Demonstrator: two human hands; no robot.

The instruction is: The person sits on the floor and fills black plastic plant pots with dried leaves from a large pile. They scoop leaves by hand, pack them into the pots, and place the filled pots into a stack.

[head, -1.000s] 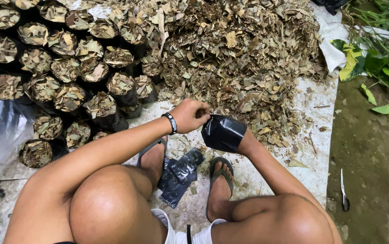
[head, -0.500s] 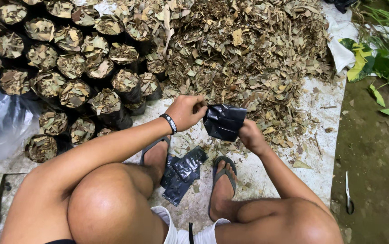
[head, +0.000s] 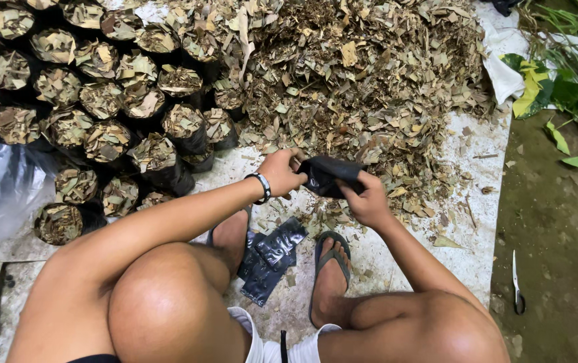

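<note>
Black bag (head: 329,176) empty, pinched by your left hand (head: 281,172) and right hand (head: 368,200) fingers. Many filled bags (head: 101,107) done; leaf pile (head: 363,74) left.

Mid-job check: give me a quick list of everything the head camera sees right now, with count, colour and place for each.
small bag: one, black, held between both hands at the foot of the leaf pile
dry leaf pile: one, brown and tan, upper centre on the white sheet
filled bags: many, black with leaf tops, packed in rows upper left
flat empty bags: a small stack, black, between the feet
clear plastic bag: one, left edge
knife: one, pale blade, on bare soil at right
green leaves: several, upper right
sandals: dark, one on each foot
wristband: one, dark and white, left wrist
left hand: grips the bag's left edge
right hand: grips the bag's right side
</note>
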